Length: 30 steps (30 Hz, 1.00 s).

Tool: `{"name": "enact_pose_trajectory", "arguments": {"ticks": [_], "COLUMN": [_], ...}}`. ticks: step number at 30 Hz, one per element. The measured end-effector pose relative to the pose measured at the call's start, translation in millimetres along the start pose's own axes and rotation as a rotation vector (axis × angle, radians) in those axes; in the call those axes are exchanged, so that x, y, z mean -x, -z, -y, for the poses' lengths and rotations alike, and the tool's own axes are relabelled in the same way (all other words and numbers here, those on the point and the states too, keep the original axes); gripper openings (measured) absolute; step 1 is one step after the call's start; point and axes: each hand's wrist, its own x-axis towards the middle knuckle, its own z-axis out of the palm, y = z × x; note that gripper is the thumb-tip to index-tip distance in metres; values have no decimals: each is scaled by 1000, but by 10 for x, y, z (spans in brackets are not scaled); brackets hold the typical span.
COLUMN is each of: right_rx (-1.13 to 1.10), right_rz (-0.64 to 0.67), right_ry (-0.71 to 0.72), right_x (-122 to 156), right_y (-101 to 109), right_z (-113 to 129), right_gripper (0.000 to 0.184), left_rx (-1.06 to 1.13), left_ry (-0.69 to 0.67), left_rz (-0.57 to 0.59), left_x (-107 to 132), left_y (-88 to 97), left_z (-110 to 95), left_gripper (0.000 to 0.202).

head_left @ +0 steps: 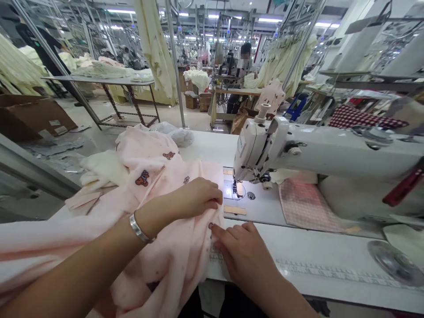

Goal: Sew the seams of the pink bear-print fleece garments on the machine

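Pale pink fabric [179,238] printed with small brown bears spreads over the left of the white sewing table [314,251] and hangs off its front edge. My left hand [195,197], a silver bracelet on its wrist, lies across the cloth with fingers curled down onto its right edge. Lower down, my right hand [245,247] pinches that same edge between thumb and index finger. The edge lies just left of the lit needle and presser foot [237,187] of the white sewing machine [318,152], apart from them.
Pink checked cloth [306,203] lies under the machine arm. Red-handled tool [402,187] hangs at the right. Clear plastic [174,134] and cream cloth [102,165] lie beside the pink fabric. A metal pole [175,62] rises behind the table; a co-worker [245,62] sits farther back.
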Motion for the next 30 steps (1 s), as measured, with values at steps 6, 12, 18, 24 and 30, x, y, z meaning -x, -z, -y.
{"name": "enact_pose_trajectory", "arguments": {"ticks": [6, 12, 18, 24, 30], "right_rx": [4, -43, -90, -94, -105], "right_rz": [-35, -97, -147, -170, -236], "right_ry": [19, 46, 28, 20, 66], "right_x": [-104, 82, 393, 517, 452], "right_y": [29, 96, 22, -30, -138], "right_z": [-19, -5, 9, 96, 217], "right_gripper": [13, 17, 16, 21, 29], "left_rx": [10, 2, -46, -43, -7], "left_ry": [7, -42, -54, -76, -84], "left_rz": [-6, -9, -84, -198, -233], "left_x": [34, -56, -121, -16, -2], "left_y": [204, 42, -429, -605, -597], "left_z": [-28, -123, -220, -204, -192], "left_gripper": [10, 6, 4, 14, 14]}}
